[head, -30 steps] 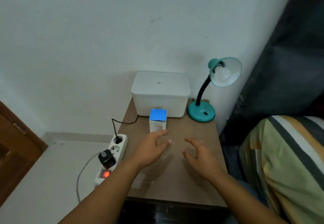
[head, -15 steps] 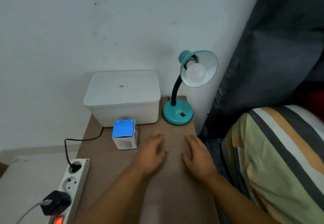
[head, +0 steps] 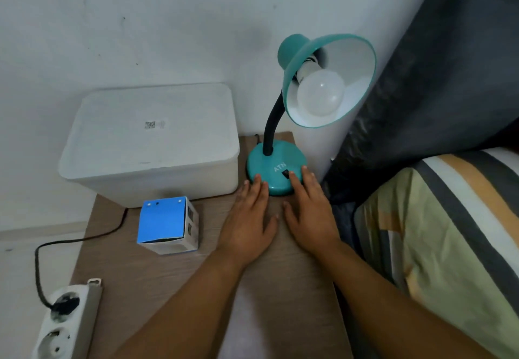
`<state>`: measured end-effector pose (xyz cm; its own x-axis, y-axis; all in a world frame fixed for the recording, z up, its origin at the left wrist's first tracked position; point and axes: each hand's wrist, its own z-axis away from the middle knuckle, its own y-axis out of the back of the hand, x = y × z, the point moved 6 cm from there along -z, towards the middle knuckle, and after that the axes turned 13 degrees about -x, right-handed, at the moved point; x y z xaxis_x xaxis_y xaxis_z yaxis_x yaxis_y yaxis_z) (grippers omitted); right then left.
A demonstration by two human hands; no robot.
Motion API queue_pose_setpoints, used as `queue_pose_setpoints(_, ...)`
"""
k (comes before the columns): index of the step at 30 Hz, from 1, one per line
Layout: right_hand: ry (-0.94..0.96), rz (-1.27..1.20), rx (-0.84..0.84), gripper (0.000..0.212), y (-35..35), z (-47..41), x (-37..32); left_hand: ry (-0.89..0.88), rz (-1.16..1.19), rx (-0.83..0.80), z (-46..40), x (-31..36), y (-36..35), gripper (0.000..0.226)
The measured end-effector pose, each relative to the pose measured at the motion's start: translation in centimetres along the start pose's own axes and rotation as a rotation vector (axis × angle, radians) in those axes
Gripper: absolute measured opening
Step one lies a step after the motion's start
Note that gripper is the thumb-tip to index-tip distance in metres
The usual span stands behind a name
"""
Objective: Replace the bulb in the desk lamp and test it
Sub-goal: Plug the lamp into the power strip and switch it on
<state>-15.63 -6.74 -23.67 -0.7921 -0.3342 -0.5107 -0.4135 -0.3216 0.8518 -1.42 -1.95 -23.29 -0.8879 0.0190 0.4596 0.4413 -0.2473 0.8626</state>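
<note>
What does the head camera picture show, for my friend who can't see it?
Two bare hands, left hand and right hand, lie flat on a brown wooden table, fingertips touching the round base of a teal desk lamp holding an unlit white bulb. A small blue-topped cardboard box stands nearby.

Both forearms are bare (no sleeves, rings or watch).

Just beyond our fingertips we see a teal lamp with a black neck, its shade white inside around a frosted white bulb. To the outside of our left hand stand a small box with a bright blue top and a plain white tub, on a bench of grey-brown woodgrain. Past our right hand lies a bedcover striped pale green, grey, white and orange.
</note>
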Motion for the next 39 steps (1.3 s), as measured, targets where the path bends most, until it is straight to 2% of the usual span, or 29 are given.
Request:
queue_pose_setpoints(4, 0.019, -0.019, 0.022, 0.068, -0.6, -0.3, 0.3, -0.004, -0.058, 0.055, 0.1, -0.4, -0.6, 0.078)
queue_pose_setpoints(17, 0.014, -0.025, 0.011, 0.066, -0.6, -0.5, 0.5, 0.010, -0.090, 0.056, -0.2, -0.4, -0.9, 0.084)
queue_pose_setpoints(24, -0.002, -0.181, 0.040, 0.062, -0.3, -0.2, 0.4, 0.045, -0.077, 0.067, -0.3, 0.1, -0.5, 0.081)
queue_pose_setpoints(35, -0.021, -0.207, 0.030, 0.061, -0.6, -0.3, 0.6, 0.066, -0.065, 0.073, -0.2, 0.2, -0.3, 0.081)
queue_pose_setpoints(39, -0.004, -0.206, 0.027, 0.067, -0.4, -0.4, 0.4, 0.064, -0.092, 0.090, 0.0, 0.5, 0.1, 0.080)
